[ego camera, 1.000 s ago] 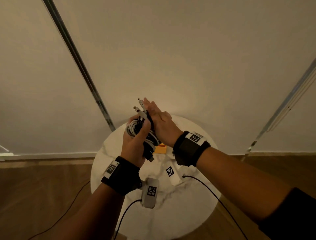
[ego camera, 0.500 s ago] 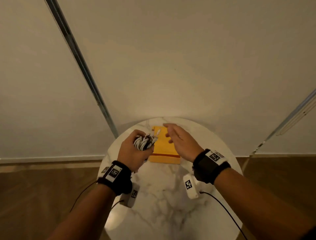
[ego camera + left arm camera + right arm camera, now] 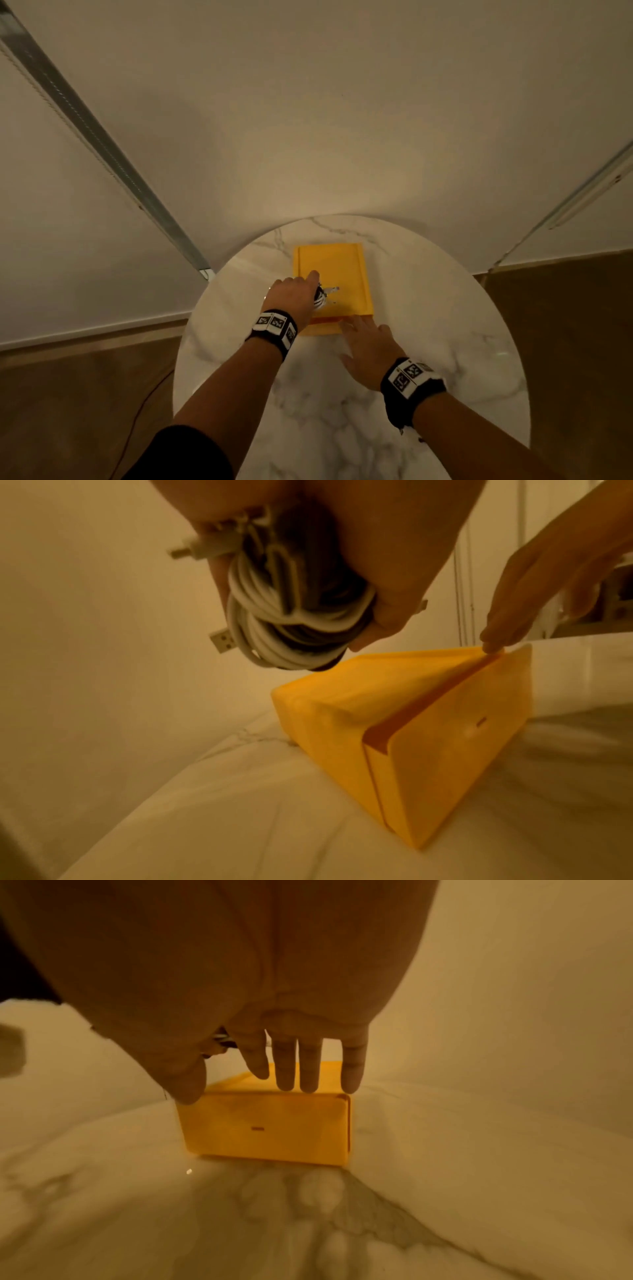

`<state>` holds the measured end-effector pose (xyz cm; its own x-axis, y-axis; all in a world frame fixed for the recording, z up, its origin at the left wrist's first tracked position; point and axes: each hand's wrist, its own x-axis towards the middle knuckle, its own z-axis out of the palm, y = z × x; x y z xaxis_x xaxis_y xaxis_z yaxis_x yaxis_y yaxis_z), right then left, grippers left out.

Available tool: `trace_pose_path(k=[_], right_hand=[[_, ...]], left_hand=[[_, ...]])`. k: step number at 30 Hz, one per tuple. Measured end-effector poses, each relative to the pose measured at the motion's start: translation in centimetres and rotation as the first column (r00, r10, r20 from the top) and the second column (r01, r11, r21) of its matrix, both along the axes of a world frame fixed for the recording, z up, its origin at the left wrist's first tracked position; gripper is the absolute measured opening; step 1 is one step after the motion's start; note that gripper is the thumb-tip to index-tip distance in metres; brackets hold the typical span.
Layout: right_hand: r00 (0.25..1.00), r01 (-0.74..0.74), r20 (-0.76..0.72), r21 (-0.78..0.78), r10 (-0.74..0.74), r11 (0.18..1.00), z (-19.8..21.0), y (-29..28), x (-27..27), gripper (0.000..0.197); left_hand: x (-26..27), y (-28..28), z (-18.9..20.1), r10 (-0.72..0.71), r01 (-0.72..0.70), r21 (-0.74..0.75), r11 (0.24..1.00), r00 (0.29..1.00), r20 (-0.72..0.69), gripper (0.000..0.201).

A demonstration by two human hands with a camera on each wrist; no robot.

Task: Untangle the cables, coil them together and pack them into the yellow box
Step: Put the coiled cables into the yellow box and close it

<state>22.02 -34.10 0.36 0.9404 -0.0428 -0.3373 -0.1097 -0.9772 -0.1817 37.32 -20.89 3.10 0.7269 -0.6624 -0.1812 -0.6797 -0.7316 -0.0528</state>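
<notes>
Over yellow box point(image 3: 337, 270): cables point(image 3: 291, 631) (no legible writing).

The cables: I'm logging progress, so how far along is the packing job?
Done: the cables are wound into one coil. In hand: the left hand grips that coil over the yellow box, while the right hand touches the box's near edge with straight fingers. Left: the coil is not yet in the box.
</notes>
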Motion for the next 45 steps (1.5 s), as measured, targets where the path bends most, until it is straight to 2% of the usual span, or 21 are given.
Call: trace_pose_path(k=[3, 6, 10, 14, 18, 20, 22, 24, 28, 31, 34, 37, 39, 45], right_hand=[[0.999, -0.008, 0.043, -0.048, 0.010, 0.999, -1.2, -0.1, 0.8, 0.058], [0.999, 0.017, 0.045, -0.008, -0.016, 1.000, -1.8, -0.6, 1.6, 0.052], [0.997, 0.039, 0.067, 0.041, -0.041, 0.998, -2.6, -1.0, 2.1, 0.046], [0.997, 0.023, 0.078, 0.000, -0.023, 1.000, -3.1, -1.0, 2.5, 0.040], [0.987, 0.041, 0.160, -0.060, -0.031, 0.997, -3.1, -1.0, 2.6, 0.024], [0.988, 0.028, 0.154, -0.057, -0.019, 0.998, -3.2, -1.1, 2.7, 0.015], [0.989, 0.000, 0.146, -0.058, 0.008, 0.998, -3.7, -1.3, 3.0, 0.018], [0.990, -0.016, 0.141, -0.089, 0.029, 0.996, -3.8, -1.7, 3.2, 0.012], [0.968, -0.032, 0.244, -0.098, 0.055, 0.995, -4.8, -1.8, 2.8, 0.016], [0.954, -0.021, 0.297, -0.065, 0.040, 0.998, -5.1, -1.9, 2.6, 0.036], [0.943, -0.039, 0.326, -0.081, 0.064, 0.996, -4.8, -2.3, 2.1, 0.028], [0.947, -0.063, 0.311, -0.062, 0.080, 0.996, -5.0, -2.4, 1.3, 0.033], [0.942, -0.105, 0.317, -0.031, 0.109, 0.994, -5.2, -2.5, 0.6, 0.028], [0.890, -0.245, 0.386, -0.038, 0.240, 0.969, -5.2, -2.7, -2.2, 0.039]], left_hand=[[0.5, -1.7, -1.4, -0.101, 0.102, 0.080, 0.992, 0.995, -0.011, 0.049], [0.6, -2.4, -2.5, -0.151, 0.155, 0.104, 0.982, 0.987, -0.049, 0.052], [1.0, -2.2, -3.4, -0.136, 0.141, 0.061, 0.988, 0.988, -0.074, 0.049], [1.9, -2.6, -3.5, -0.149, 0.152, 0.027, 0.988, 0.985, -0.085, 0.045], [2.6, -2.9, -3.3, -0.167, 0.168, -0.002, 0.986, 0.975, -0.147, 0.044], [2.9, -3.1, -3.3, -0.175, 0.180, 0.014, 0.984, 0.972, -0.159, 0.043], [3.1, -3.3, -3.1, -0.174, 0.182, 0.031, 0.983, 0.969, -0.177, 0.042], [3.3, -3.3, -2.9, -0.162, 0.171, 0.030, 0.985, 0.967, -0.198, 0.043], [3.1, -3.6, -3.0, -0.195, 0.209, 0.057, 0.976, 0.963, -0.184, 0.040], [2.7, -3.8, -3.1, -0.202, 0.216, 0.071, 0.974, 0.964, -0.171, 0.039], [2.6, -3.7, -2.9, -0.175, 0.188, 0.043, 0.981, 0.962, -0.210, 0.039], [2.5, -3.7, -2.8, -0.167, 0.178, 0.025, 0.984, 0.956, -0.240, 0.040], [2.3, -3.6, -2.8, -0.162, 0.171, 0.016, 0.985, 0.955, -0.248, 0.040], [2.1, -3.3, -2.9, -0.146, 0.154, 0.010, 0.988, 0.956, -0.254, 0.051]])
